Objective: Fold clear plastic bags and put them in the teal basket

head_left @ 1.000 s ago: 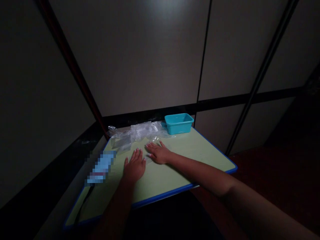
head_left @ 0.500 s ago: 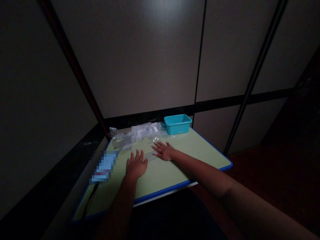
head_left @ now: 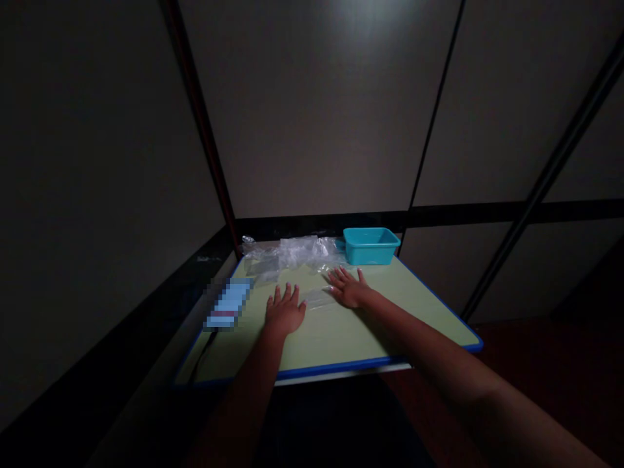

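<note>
My left hand (head_left: 285, 311) lies flat, fingers spread, on the yellow-green tabletop (head_left: 336, 338). To its right, my right hand (head_left: 350, 288) also rests palm down with its fingers apart. Between the two hands lies a flat clear plastic piece (head_left: 319, 299), perhaps a bag; the right fingertips are at its edge. Just beyond the hands, crumpled clear plastic bags (head_left: 299, 253) spread along the table's far side. A turquoise plastic basket (head_left: 371, 247) stands upright behind my right hand, its inside mostly hidden.
On the table's left lies a blurred-out phone-like screen (head_left: 229, 304) with a dark cable (head_left: 203, 356) running toward the front. A blue rim (head_left: 341, 369) edges the table. Panelled walls (head_left: 322, 130) close off the back and left side.
The camera view has turned, so the whole table appears shifted right and more level. Both hands stay flat in about the same places on the table.
</note>
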Demonstrator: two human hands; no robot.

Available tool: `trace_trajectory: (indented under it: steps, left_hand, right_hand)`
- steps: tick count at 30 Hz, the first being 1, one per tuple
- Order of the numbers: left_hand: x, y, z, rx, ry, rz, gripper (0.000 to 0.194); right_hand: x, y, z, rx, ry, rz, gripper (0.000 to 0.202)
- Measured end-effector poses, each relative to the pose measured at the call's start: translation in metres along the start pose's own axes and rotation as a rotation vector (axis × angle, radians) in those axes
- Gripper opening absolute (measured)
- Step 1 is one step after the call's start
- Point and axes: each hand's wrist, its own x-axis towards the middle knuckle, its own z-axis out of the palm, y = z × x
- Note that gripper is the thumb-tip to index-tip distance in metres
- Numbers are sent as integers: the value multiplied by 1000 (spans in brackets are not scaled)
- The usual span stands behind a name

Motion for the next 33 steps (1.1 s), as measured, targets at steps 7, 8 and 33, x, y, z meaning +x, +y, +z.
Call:
trace_trajectory:
  steps: [7, 8, 33]
  left_hand:
    - [-5, 2, -3, 5, 15, 29, 61]
    - [-5, 2, -3, 8, 19, 34, 60]
    - [23, -35, -29, -54, 182, -30, 45]
  right_hand:
    - [32, -65, -11, 133, 33, -227, 64]
    - [35, -71, -11, 165, 31, -250, 64]
    - [73, -62, 25, 1607, 48, -72, 36]
